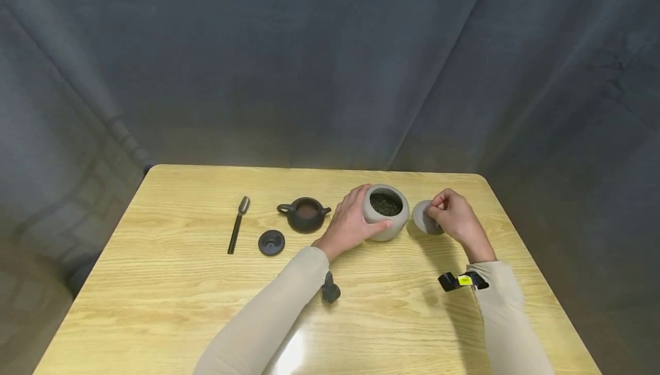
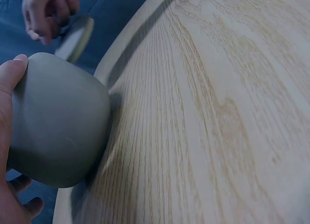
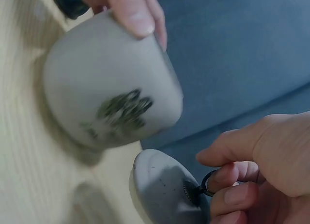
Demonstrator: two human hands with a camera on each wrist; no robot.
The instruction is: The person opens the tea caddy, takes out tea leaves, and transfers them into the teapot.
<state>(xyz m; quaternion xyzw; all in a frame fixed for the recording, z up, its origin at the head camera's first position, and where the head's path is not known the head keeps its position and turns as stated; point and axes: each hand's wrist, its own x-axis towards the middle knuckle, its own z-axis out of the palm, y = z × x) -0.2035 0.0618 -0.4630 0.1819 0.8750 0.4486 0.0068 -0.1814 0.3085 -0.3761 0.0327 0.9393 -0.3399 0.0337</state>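
A grey ceramic jar (image 1: pixel 399 229) stands on the table, its mouth uncovered and dark tea leaves (image 1: pixel 385 204) inside. My left hand (image 1: pixel 353 217) grips the jar around its left side, thumb across the front. A green painted motif (image 3: pixel 125 110) marks the jar's wall in the right wrist view. Just right of the jar, my right hand (image 1: pixel 456 218) pinches the dark ring handle (image 3: pixel 207 183) of a round grey lid (image 1: pixel 424 218). The lid is tilted and apart from the jar; in the left wrist view the lid (image 2: pixel 76 40) appears beyond it.
Left of the jar sits a dark teapot (image 1: pixel 305 223) without its cover, spout toward my left hand. Its dark teapot lid (image 1: pixel 271 243) lies in front of it. Farther left is a tea scoop (image 1: pixel 239 223) with a dark handle. A curtain (image 1: pixel 289 77) hangs behind the wooden table (image 1: pixel 170 283).
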